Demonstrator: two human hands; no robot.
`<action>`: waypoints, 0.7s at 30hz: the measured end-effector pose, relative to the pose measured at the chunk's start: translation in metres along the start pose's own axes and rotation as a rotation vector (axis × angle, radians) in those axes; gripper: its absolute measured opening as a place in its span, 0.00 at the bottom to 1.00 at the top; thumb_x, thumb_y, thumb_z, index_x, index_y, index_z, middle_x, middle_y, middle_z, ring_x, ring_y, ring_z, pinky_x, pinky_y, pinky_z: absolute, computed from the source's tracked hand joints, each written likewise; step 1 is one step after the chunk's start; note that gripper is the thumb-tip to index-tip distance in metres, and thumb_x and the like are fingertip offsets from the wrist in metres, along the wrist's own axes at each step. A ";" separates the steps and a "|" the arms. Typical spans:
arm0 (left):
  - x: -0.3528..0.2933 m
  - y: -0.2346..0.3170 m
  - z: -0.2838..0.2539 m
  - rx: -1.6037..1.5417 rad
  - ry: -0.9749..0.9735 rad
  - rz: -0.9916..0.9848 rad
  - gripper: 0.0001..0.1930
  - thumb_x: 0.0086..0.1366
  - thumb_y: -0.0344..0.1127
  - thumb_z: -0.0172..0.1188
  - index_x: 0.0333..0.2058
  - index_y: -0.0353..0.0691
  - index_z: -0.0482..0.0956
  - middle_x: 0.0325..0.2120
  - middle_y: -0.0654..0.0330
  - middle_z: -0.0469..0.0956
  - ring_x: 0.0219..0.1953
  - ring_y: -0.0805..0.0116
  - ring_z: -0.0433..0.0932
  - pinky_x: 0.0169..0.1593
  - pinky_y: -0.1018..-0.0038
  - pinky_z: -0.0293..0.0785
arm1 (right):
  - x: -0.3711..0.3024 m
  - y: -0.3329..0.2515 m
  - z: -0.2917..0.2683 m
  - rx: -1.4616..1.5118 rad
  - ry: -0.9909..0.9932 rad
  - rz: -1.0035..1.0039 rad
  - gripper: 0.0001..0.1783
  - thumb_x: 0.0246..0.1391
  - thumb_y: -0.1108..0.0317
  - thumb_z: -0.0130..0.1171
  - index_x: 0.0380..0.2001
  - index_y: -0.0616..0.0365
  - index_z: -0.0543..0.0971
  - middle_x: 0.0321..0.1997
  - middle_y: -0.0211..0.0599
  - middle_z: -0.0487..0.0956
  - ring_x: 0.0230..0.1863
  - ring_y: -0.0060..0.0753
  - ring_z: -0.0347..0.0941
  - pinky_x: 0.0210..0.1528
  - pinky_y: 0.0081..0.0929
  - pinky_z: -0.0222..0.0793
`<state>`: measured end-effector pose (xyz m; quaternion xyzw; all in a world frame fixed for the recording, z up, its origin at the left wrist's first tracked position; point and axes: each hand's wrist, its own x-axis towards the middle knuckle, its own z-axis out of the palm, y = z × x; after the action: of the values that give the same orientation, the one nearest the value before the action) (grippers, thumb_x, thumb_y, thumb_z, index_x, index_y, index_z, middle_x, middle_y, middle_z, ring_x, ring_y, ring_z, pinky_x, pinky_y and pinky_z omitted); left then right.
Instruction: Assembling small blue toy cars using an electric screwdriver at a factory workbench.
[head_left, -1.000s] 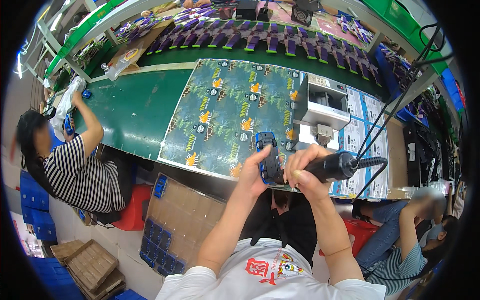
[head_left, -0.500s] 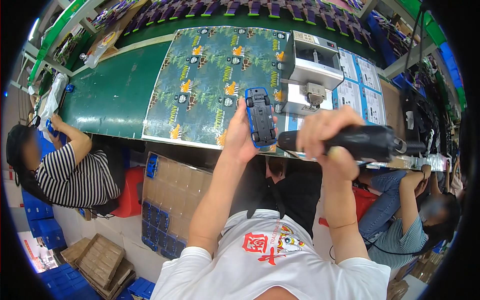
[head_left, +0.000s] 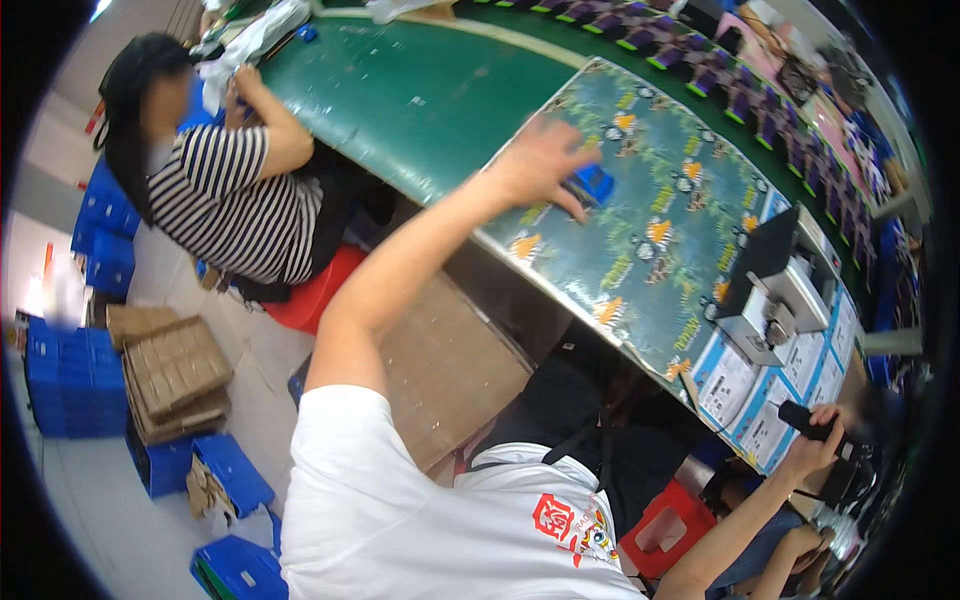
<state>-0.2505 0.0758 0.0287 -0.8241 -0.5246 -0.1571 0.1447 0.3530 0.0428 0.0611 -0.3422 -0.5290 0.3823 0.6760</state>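
At the table's middle, my left hand (head_left: 540, 165) has its fingers spread, slightly blurred, beside a blue toy car (head_left: 592, 185). Blue body side up, the car rests on a sheet printed with animals and leaves (head_left: 650, 235); the hand covers part of it. Over at the right, my right hand (head_left: 820, 445) is wrapped round a black electric screwdriver (head_left: 800, 418), its tip pointing left above the white-and-blue printed sheets (head_left: 730, 385).
A metal machine (head_left: 775, 300) stands on the table's right part. To the left sits a person in a striped shirt (head_left: 235, 195) on a red stool (head_left: 315, 295). Flattened cardboard (head_left: 455, 355) lies below the table edge. Blue bins (head_left: 75, 380) and cardboard trays (head_left: 180, 365) stack at lower left.
The view has swung left. My left hand, which held the toy car underside up, now has spread fingers beside it on the sheet. The screwdriver has moved away from the car, rightward.
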 end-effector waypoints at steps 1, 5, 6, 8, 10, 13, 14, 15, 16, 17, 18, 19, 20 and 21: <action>-0.018 -0.021 -0.010 0.036 0.018 -0.121 0.52 0.39 0.70 0.69 0.62 0.49 0.67 0.56 0.52 0.68 0.62 0.51 0.63 0.66 0.43 0.51 | 0.000 -0.003 -0.004 -0.042 0.015 0.015 0.06 0.63 0.68 0.53 0.35 0.59 0.72 0.24 0.30 0.65 0.25 0.24 0.61 0.33 0.23 0.59; -0.142 -0.065 -0.049 0.136 0.287 -0.471 0.47 0.44 0.59 0.73 0.59 0.38 0.69 0.57 0.48 0.69 0.60 0.48 0.66 0.62 0.57 0.62 | 0.004 0.003 -0.024 -0.011 0.171 0.075 0.09 0.62 0.66 0.53 0.38 0.62 0.76 0.25 0.30 0.63 0.29 0.26 0.58 0.35 0.24 0.56; -0.184 -0.059 -0.057 0.133 0.359 -0.548 0.36 0.50 0.49 0.73 0.54 0.36 0.73 0.53 0.48 0.74 0.55 0.49 0.71 0.58 0.61 0.67 | 0.008 0.003 -0.024 -0.003 0.152 0.097 0.10 0.62 0.66 0.54 0.40 0.62 0.77 0.25 0.30 0.63 0.28 0.26 0.58 0.35 0.25 0.56; -0.281 -0.028 -0.056 0.127 0.551 -0.786 0.20 0.57 0.37 0.69 0.46 0.35 0.77 0.45 0.50 0.78 0.49 0.52 0.76 0.53 0.63 0.72 | 0.021 0.013 -0.035 0.060 0.035 0.140 0.15 0.63 0.67 0.51 0.48 0.63 0.78 0.27 0.31 0.63 0.29 0.27 0.57 0.37 0.26 0.56; -0.394 0.017 -0.044 0.129 0.662 -1.139 0.11 0.62 0.33 0.64 0.41 0.33 0.79 0.40 0.50 0.79 0.43 0.54 0.78 0.50 0.65 0.73 | 0.027 0.025 -0.026 -0.109 0.103 0.088 0.19 0.64 0.67 0.46 0.54 0.65 0.75 0.29 0.32 0.62 0.32 0.30 0.58 0.38 0.27 0.56; -0.538 0.098 -0.017 0.068 0.594 -1.625 0.07 0.63 0.32 0.62 0.36 0.34 0.78 0.33 0.52 0.78 0.36 0.55 0.77 0.43 0.67 0.73 | 0.052 0.013 -0.112 -0.141 -0.107 -0.007 0.21 0.60 0.69 0.46 0.54 0.59 0.78 0.36 0.37 0.65 0.36 0.36 0.62 0.42 0.35 0.60; -0.580 0.126 -0.001 0.153 0.512 -1.687 0.06 0.61 0.30 0.60 0.36 0.36 0.79 0.32 0.53 0.78 0.37 0.54 0.77 0.43 0.66 0.73 | 0.092 0.008 -0.160 -0.011 -0.002 0.015 0.21 0.58 0.68 0.50 0.54 0.56 0.79 0.36 0.36 0.65 0.37 0.36 0.62 0.42 0.35 0.61; -0.617 0.152 -0.003 0.258 0.402 -1.720 0.06 0.59 0.29 0.60 0.36 0.37 0.79 0.32 0.53 0.78 0.38 0.53 0.76 0.44 0.64 0.72 | 0.107 0.008 -0.165 0.067 0.073 0.107 0.19 0.55 0.66 0.55 0.50 0.54 0.81 0.32 0.35 0.68 0.35 0.37 0.64 0.42 0.36 0.63; -0.650 0.177 -0.012 0.359 0.283 -1.737 0.07 0.57 0.28 0.60 0.36 0.37 0.79 0.32 0.53 0.78 0.40 0.52 0.76 0.45 0.63 0.72 | 0.103 0.022 -0.143 0.031 0.136 0.114 0.17 0.54 0.66 0.56 0.47 0.55 0.82 0.30 0.35 0.69 0.34 0.38 0.66 0.43 0.37 0.64; -0.676 0.201 -0.020 0.389 0.246 -1.861 0.07 0.56 0.29 0.60 0.35 0.38 0.79 0.33 0.52 0.78 0.42 0.51 0.76 0.47 0.60 0.72 | 0.099 0.025 -0.116 -0.014 0.193 0.106 0.16 0.52 0.65 0.57 0.43 0.56 0.84 0.28 0.35 0.70 0.32 0.39 0.67 0.43 0.37 0.65; -0.701 0.219 -0.028 0.453 0.174 -1.891 0.08 0.55 0.28 0.60 0.35 0.37 0.79 0.33 0.53 0.79 0.40 0.53 0.77 0.46 0.61 0.73 | 0.108 0.037 -0.104 -0.013 0.283 0.134 0.14 0.52 0.65 0.58 0.39 0.58 0.85 0.25 0.38 0.71 0.29 0.41 0.68 0.45 0.40 0.66; -0.716 0.233 -0.029 0.495 0.100 -1.910 0.10 0.53 0.27 0.60 0.36 0.37 0.80 0.32 0.53 0.79 0.38 0.54 0.78 0.45 0.63 0.74 | 0.107 0.037 -0.093 -0.020 0.280 0.132 0.14 0.53 0.65 0.56 0.39 0.59 0.85 0.25 0.39 0.72 0.30 0.41 0.68 0.45 0.42 0.66; -0.708 0.235 -0.029 0.341 0.049 -1.960 0.11 0.49 0.28 0.59 0.35 0.38 0.79 0.35 0.53 0.79 0.41 0.51 0.76 0.47 0.59 0.73 | 0.102 0.026 -0.084 -0.040 0.285 0.110 0.15 0.54 0.64 0.55 0.39 0.61 0.85 0.26 0.41 0.72 0.30 0.42 0.68 0.45 0.44 0.66; -0.697 0.241 -0.028 0.306 0.035 -1.969 0.11 0.49 0.28 0.59 0.35 0.38 0.79 0.35 0.53 0.79 0.41 0.51 0.76 0.47 0.59 0.73 | 0.097 0.016 -0.073 -0.079 0.323 0.061 0.19 0.57 0.62 0.52 0.42 0.62 0.84 0.27 0.41 0.72 0.30 0.43 0.68 0.47 0.50 0.66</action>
<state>-0.3134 -0.6050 -0.2499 0.0085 -0.9867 -0.1499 0.0622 0.4367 0.1308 0.0762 -0.4416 -0.4173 0.3214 0.7263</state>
